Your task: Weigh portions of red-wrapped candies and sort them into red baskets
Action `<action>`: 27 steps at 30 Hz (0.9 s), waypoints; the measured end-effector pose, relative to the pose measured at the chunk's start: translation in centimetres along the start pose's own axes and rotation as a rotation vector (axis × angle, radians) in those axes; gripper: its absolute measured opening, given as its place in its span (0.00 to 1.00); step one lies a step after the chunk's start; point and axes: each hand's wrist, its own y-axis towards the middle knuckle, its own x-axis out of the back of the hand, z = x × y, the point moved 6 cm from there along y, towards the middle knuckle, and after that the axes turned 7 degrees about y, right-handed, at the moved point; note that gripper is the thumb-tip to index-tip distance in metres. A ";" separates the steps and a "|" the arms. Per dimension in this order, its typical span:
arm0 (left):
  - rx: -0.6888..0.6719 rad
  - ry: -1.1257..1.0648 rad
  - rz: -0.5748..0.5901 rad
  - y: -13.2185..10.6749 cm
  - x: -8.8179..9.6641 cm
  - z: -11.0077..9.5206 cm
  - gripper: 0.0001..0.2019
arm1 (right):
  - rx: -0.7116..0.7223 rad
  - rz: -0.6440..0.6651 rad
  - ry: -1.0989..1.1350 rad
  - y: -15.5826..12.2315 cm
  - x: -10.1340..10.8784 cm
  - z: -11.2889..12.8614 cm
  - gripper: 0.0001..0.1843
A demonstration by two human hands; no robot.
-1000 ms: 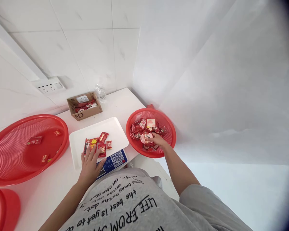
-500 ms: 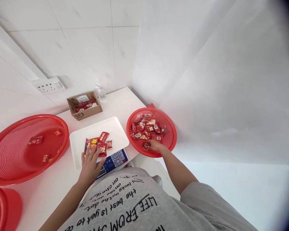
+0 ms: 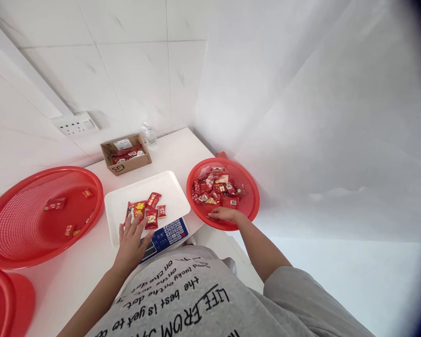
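Note:
My left hand (image 3: 132, 239) lies flat with fingers spread on the near edge of the white tray (image 3: 168, 187) of a scale, its fingertips touching several red candy packets (image 3: 145, 210) piled there. My right hand (image 3: 223, 214) rests in the near part of the small red basket (image 3: 247, 185), fingers curled low over the red packets (image 3: 215, 187) heaped inside; what they hold, if anything, is hidden. The scale's blue keypad (image 3: 166, 234) shows just below the tray.
A large red basket (image 3: 17, 243) with a few packets sits at the left, another red basket (image 3: 3, 299) at the bottom left corner. A cardboard box (image 3: 126, 154) of packets and a clear bottle (image 3: 149, 135) stand by the tiled wall, under a socket strip (image 3: 75, 125).
My right hand has drawn back from the middle of the small basket's heap to its near side. My left hand has stayed on the tray.

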 end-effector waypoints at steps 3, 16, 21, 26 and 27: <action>-0.003 0.009 0.000 -0.1 -0.1 0.2 0.22 | -0.124 0.172 0.067 -0.8 -0.9 0.6 0.19; -0.024 0.009 -0.013 -0.4 -0.7 0.5 0.22 | -0.096 0.242 0.126 -1.8 -1.8 2.7 0.23; -0.047 0.010 0.004 -0.6 -1.1 1.1 0.21 | -0.091 -0.015 0.235 -1.8 -0.4 3.1 0.19; -0.057 0.034 0.004 -0.9 -1.0 0.9 0.22 | 0.032 -0.183 0.216 -1.9 0.1 6.6 0.18; -0.053 0.037 0.000 -1.0 -0.9 0.8 0.22 | 0.064 -0.192 0.210 -1.8 -0.2 7.5 0.18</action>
